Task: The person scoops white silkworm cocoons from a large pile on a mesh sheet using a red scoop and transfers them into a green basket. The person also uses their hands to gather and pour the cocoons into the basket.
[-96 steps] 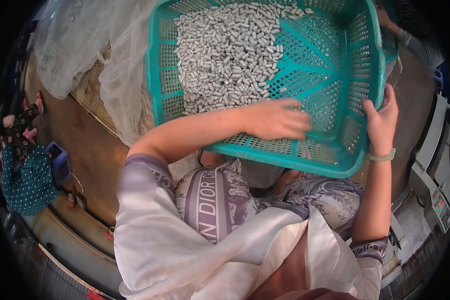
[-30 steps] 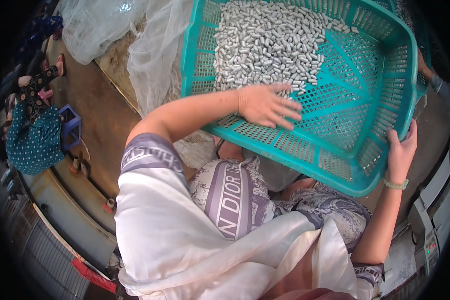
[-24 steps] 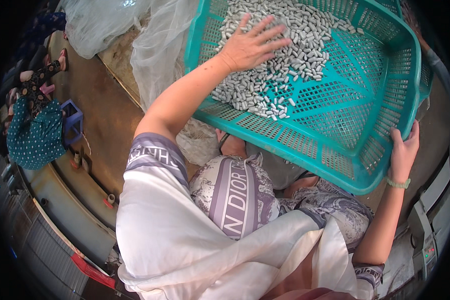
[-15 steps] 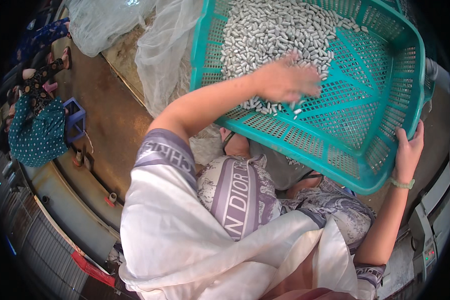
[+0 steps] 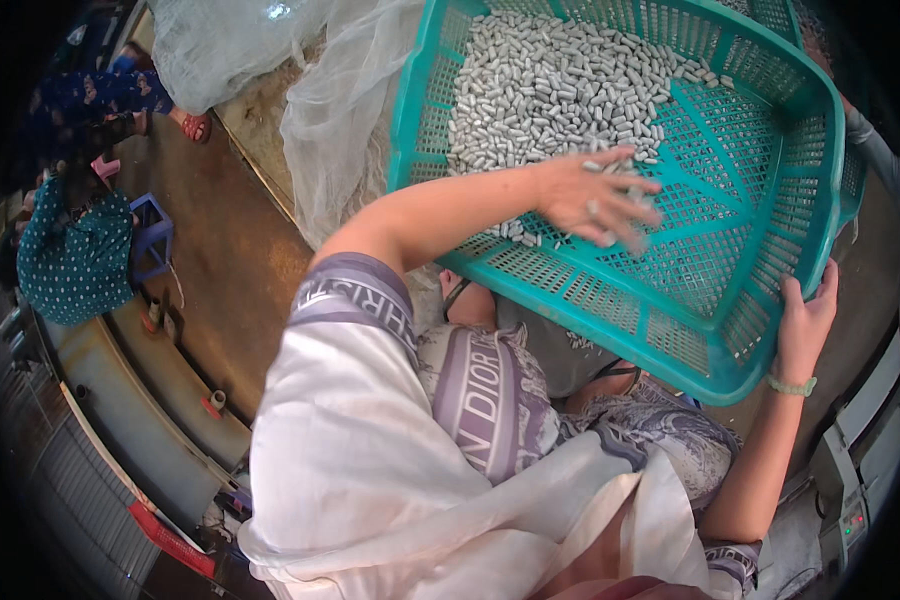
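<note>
Head view: a large teal perforated plastic basket (image 5: 760, 215) fills the upper right, tilted so its near rim sits low toward the person's lap. Inside it lies a heap of small silver-grey oblong pieces (image 5: 550, 90), massed toward eleven o'clock of the basket floor, while the part toward four o'clock is bare mesh. The left hand (image 5: 595, 195) reaches in from nine o'clock with fingers spread and slightly blurred, flat over the lower edge of the heap, a few pieces under and beside the fingertips; it pinches nothing that I can make out. The right hand (image 5: 805, 320) is wrapped around the basket's near corner at five o'clock, fingers curled over the rim, a pale green band on the wrist. Judging from the lie of things, most of the pieces are still unsorted in one pile and only a thin fringe has been drawn down. White netting (image 5: 330, 110) hangs at ten o'clock; another person in a dotted teal top (image 5: 75, 255) sits at nine o'clock beside a blue stool (image 5: 152, 235).
</note>
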The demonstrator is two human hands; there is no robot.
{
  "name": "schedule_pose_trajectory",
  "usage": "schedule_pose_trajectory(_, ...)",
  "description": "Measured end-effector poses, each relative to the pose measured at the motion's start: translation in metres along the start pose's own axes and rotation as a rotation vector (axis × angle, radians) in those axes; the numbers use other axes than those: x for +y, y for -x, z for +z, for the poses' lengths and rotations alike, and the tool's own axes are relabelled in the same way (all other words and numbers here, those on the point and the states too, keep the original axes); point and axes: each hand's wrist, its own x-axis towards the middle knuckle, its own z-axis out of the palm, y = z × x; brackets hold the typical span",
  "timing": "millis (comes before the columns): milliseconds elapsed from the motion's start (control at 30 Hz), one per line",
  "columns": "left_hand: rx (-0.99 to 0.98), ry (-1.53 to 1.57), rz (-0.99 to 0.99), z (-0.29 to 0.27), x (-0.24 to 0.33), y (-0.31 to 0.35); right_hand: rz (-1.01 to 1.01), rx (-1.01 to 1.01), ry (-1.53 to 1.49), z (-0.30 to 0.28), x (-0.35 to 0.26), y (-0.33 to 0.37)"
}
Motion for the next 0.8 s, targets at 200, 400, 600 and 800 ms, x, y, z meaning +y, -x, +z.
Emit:
schedule_pose_trajectory(200, 0.210, -0.399, -0.736, -0.032, -0.067, 0.028, -0.043, -0.050, -0.007, 0.001, 0.004, 0.006)
schedule_pose_trajectory(400, 0.036, -0.301, -0.887, -0.027, 0.010, 0.069, -0.025, -0.017, 0.022, 0.003, 0.001, 0.007)
schedule_pose_trajectory(600, -0.016, 0.099, -0.425, -0.001, 0.008, -0.001, -0.035, -0.038, 0.047, 0.001, -0.006, 0.005)
schedule_pose_trajectory(800, 0.077, -0.316, -0.739, -0.037, -0.066, 0.028, -0.063, -0.005, -0.009, 0.007, -0.003, 0.011)
